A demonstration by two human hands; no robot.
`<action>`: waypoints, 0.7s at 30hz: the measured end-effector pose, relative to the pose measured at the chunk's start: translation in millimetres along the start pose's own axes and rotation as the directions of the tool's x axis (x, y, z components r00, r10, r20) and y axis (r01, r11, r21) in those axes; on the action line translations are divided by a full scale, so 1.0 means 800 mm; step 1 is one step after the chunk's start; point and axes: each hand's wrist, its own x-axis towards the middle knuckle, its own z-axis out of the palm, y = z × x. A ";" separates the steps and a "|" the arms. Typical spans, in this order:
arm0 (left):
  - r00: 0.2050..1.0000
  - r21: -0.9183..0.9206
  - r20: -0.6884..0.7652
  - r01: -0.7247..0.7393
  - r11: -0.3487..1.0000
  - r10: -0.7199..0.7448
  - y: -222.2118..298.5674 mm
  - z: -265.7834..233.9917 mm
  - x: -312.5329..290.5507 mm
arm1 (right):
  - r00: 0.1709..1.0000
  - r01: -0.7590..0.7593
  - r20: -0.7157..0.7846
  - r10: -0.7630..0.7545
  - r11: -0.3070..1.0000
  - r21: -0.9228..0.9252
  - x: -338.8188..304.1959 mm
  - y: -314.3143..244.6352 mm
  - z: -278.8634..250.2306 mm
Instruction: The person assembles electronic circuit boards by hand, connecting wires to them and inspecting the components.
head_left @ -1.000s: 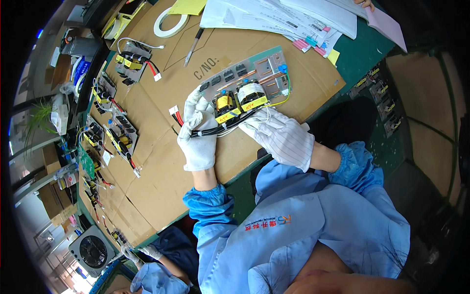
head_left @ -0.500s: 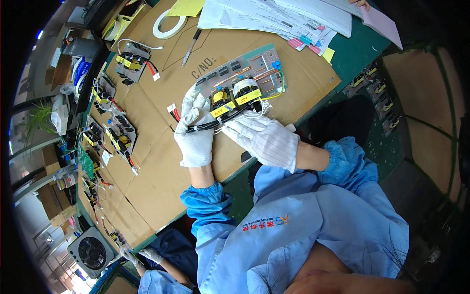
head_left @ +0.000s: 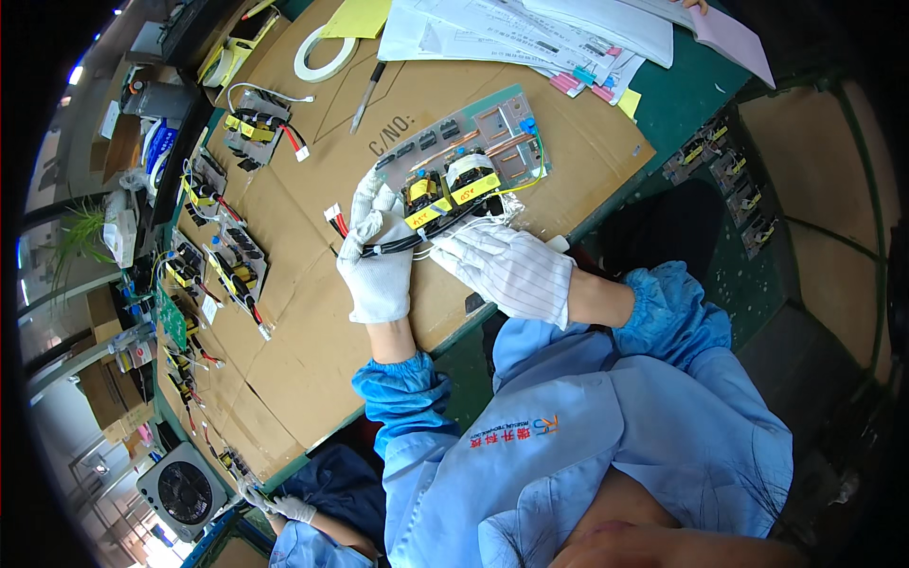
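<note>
Right hand (head_left: 507,270), striped white glove, has shifted leftward beside the grey rectangular circuit board (head_left: 458,151) over brown cardboard (head_left: 303,322); fingers together, grip unclear. Left hand (head_left: 379,270), white-gloved: fingers clamped on black cable bundle (head_left: 398,245).

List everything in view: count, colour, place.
Circuit board: one, grey and yellow, at both hands
Black cables: bundle, left hand
Other boards: several, grey and yellow, left and right
Tape roll: one, white, top
Pen-like tool: one, black and silver, below tape
Papers: many, mostly white, top
Cardboard: brown, on table
Table: one, green
Fan: one, grey, lower left
Plant: one, green, left
Left-edge clutter: uncountable, mixed
Co-worker's gloved hand: white, lower left
Left hand: one, white-gloved, centre
Right hand: one, white-gloved, centre
</note>
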 end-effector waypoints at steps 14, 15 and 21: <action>0.996 0.028 -0.084 -0.009 1.000 0.011 -0.003 -0.008 0.004 | 1.000 0.021 -0.017 -0.018 0.990 0.138 -0.045 -0.010 -0.032; 1.000 -0.094 0.013 0.018 0.995 -0.016 -0.005 -0.019 0.006 | 0.999 -0.034 -0.023 0.039 0.983 0.182 -0.046 -0.006 -0.040; 1.000 -0.127 0.023 0.016 0.992 -0.013 -0.006 -0.018 0.003 | 0.711 -0.076 -0.289 0.641 0.479 0.875 -0.053 0.040 -0.052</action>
